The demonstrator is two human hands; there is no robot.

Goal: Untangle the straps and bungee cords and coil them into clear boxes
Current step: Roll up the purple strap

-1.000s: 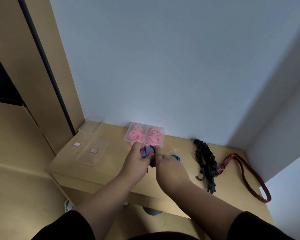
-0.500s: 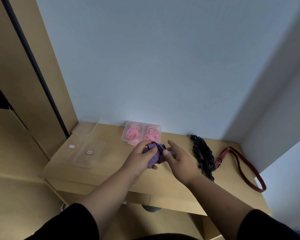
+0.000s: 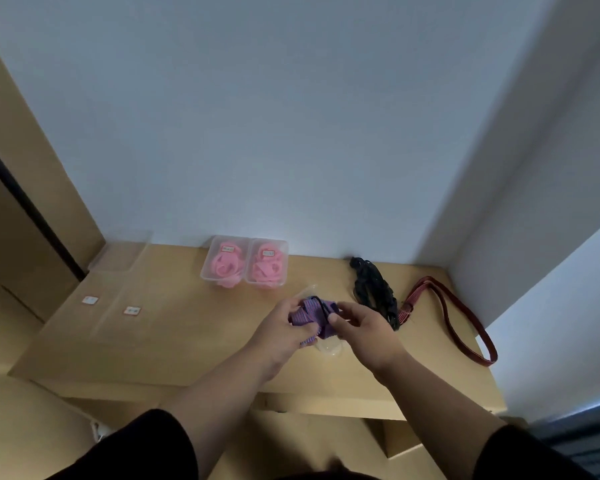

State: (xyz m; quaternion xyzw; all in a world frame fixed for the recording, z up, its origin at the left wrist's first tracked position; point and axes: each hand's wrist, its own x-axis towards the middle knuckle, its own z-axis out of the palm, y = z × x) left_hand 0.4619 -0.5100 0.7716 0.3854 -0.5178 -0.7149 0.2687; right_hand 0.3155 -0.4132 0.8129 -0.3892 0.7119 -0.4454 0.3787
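Dim, cool, even light; my view is soft all over. The wall (image 3: 291, 116) curves at the frame edges. A pale glow sits above the desk's (image 3: 174, 337) far edge; its front edge is shadowed.

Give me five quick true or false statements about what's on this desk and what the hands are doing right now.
1. Both hands hold the purple strap. True: the left hand and right hand grip it.
2. Two clear boxes by the wall hold pink straps. True.
3. The red strap is coiled in a box. False: it lies loose on the desk.
4. The black cords lie left of the pink boxes. False: they lie to the right.
5. The black cords are boxed. False: they lie bare on the desk.
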